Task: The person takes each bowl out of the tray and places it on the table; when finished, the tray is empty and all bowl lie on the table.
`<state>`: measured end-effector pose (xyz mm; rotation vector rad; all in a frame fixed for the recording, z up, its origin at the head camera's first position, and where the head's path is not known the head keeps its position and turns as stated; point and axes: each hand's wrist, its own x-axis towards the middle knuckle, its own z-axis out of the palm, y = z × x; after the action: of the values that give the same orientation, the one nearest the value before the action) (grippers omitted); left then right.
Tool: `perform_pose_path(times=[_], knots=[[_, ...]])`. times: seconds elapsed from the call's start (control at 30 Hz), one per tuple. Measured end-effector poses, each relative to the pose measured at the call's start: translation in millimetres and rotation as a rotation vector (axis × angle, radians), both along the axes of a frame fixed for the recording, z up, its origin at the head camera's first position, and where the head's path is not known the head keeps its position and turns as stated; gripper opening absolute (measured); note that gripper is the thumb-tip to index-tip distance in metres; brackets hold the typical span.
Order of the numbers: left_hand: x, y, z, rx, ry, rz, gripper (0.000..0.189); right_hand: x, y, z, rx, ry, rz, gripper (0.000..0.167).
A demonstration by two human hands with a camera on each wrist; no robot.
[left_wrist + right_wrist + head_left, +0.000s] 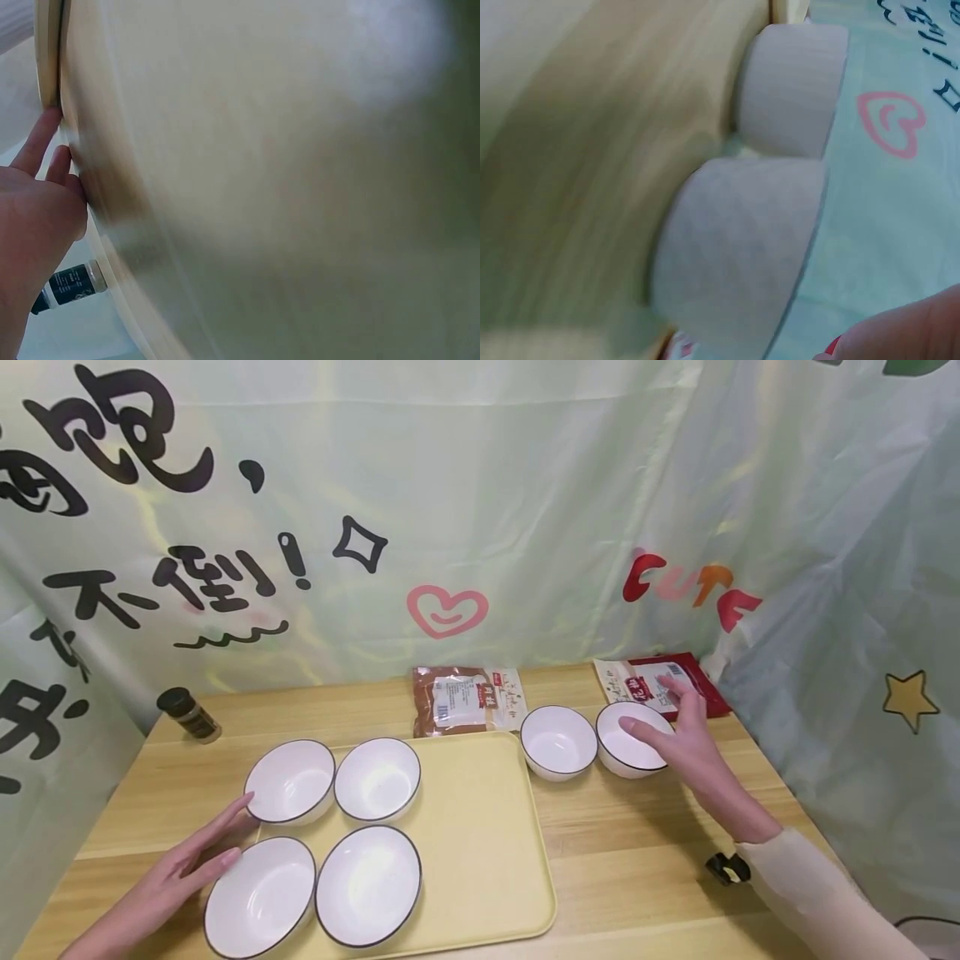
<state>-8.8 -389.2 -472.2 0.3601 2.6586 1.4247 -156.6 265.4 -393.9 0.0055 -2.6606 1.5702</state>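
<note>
My right hand (693, 747) reaches over a white bowl (630, 747) with a dark rim, its thumb and fingers spread apart above it. Touching that bowl on its left is a similar bowl (558, 743). Both bowls stand on the wooden table, and their outer walls show in the right wrist view. At the left, my left hand (176, 877) has its fingers extended beside the back-left bowl (291, 783) and the front-left bowl (261, 897). With these stand the back-right bowl (377, 779) and front-right bowl (369, 885), on the yellow tray (480, 860).
A brown packet (450, 706) lies behind the tray, and a red packet (705, 681) lies behind the right-hand bowls. A dark-capped spice bottle (191, 717) is tipped at the back left of the table (630, 893). A printed curtain (525, 527) hangs behind and at the sides.
</note>
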Motion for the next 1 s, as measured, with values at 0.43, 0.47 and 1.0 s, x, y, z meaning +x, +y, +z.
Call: perform_pose_path(times=[0.43, 0.47, 1.0], knots=[[-0.7, -1.8, -1.5, -0.009, -0.099, 0.041, 0.069, 2.5, -51, 23.6, -0.037, 0.074, 0.129, 0.109], [-1.0, -2.0, -1.4, -0.017, -0.097, 0.043, 0.069, 2.9, -56, 24.8, -0.039, 0.078, 0.141, 0.109], [-0.3, -2.3, 0.2, 0.012, -0.061, 0.013, 0.07, 4.4, -137, 32.1, -0.054, 0.051, 0.262, 0.119]])
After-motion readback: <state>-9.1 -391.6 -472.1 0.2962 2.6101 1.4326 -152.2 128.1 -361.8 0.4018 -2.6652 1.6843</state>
